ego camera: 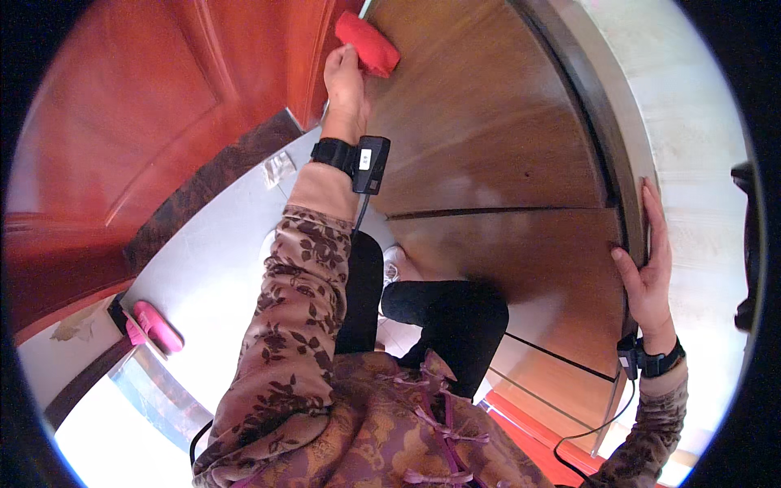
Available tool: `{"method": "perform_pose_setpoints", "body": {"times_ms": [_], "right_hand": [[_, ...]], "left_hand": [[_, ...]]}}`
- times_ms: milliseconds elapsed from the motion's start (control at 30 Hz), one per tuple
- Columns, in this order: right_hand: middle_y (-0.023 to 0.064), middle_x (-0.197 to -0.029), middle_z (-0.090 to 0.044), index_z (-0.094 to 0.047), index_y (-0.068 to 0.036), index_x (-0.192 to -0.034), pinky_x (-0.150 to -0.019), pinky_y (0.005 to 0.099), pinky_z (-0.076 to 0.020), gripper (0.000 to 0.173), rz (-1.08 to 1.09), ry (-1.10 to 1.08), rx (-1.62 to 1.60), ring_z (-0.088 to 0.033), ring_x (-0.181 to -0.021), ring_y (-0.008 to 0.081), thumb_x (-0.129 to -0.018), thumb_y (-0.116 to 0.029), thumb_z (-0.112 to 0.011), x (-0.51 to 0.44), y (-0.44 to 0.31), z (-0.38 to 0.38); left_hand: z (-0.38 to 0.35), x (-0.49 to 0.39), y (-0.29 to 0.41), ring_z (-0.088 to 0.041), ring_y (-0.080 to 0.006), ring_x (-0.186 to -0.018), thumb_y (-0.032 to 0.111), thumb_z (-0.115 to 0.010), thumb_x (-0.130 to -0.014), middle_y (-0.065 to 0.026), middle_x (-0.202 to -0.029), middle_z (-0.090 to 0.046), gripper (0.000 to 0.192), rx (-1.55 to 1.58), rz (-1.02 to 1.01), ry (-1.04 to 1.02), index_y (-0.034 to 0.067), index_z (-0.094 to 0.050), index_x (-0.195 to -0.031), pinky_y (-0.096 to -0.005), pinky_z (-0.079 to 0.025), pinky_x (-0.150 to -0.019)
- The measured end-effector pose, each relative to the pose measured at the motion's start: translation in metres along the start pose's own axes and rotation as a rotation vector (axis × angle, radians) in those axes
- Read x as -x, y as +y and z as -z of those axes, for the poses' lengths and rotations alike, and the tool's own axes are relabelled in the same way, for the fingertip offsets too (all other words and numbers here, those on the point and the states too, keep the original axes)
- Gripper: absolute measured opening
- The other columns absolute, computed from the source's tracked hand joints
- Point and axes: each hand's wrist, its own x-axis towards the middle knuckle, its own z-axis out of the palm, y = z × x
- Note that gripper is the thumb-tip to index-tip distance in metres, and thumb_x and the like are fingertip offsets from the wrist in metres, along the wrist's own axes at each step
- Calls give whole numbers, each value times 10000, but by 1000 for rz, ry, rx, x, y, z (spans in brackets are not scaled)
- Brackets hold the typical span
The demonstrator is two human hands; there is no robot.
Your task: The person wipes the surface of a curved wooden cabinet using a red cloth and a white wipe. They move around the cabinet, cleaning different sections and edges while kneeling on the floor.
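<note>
My left hand (346,82) grips a folded red cloth (367,44) at the top of the view, between a red panelled door and a brown wooden cabinet front (488,140). The cloth lies over the far edge of the cabinet front. On the right, my right hand (651,274) rests on the cabinet's top edge (634,201), thumb on the near side and fingers over the top, with nothing held. Each wrist wears a black strap with a small cabled device.
The red door (134,122) stands at the left. A pink slipper (157,326) leans by the wall at the lower left. A small clear packet (279,169) lies on the pale floor (207,268). My bent knees are close to the cabinet.
</note>
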Motion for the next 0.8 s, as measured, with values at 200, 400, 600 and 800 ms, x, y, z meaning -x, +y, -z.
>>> {"method": "perform_pose_setpoints", "body": {"times_ms": [200,400,600,800], "right_hand": [[197,-1568,-317,-324,8,-1496,-1202,413,-195,751,-1,-16,4,-287,-1462,331,-818,-64,-640,-2,3,-1],[198,-1581,-283,-284,19,-1512,-1205,423,-171,802,-96,-28,37,-243,-1477,323,-890,-319,-661,2,11,0],[194,-1578,-275,-225,15,-1531,-1182,423,-222,818,-192,-34,113,-267,-1458,307,-909,-304,-651,29,32,14],[166,-1494,-361,-151,20,-1537,-1120,413,-301,840,-480,38,-12,-390,-1340,286,-921,-239,-660,78,45,40]], "left_hand": [[30,-7,36,-665,-197,-852,128,-529,-1004,-74,-945,-684,127,59,21,-259,48,-626,-1017,-341,-556,-751],[215,-20,-1,-680,-216,-889,55,-521,-961,-107,-1038,-693,153,-141,370,-31,36,-623,-1074,-346,-560,-786],[430,-16,-79,-677,-313,-828,340,-582,-940,-206,-926,-686,367,-1599,260,-207,-18,-657,-966,-380,-536,-716],[488,-40,-101,-694,-329,-984,426,-761,-802,-282,-1117,-670,785,-1399,473,311,-96,-507,-1332,-383,-563,-812]]}}
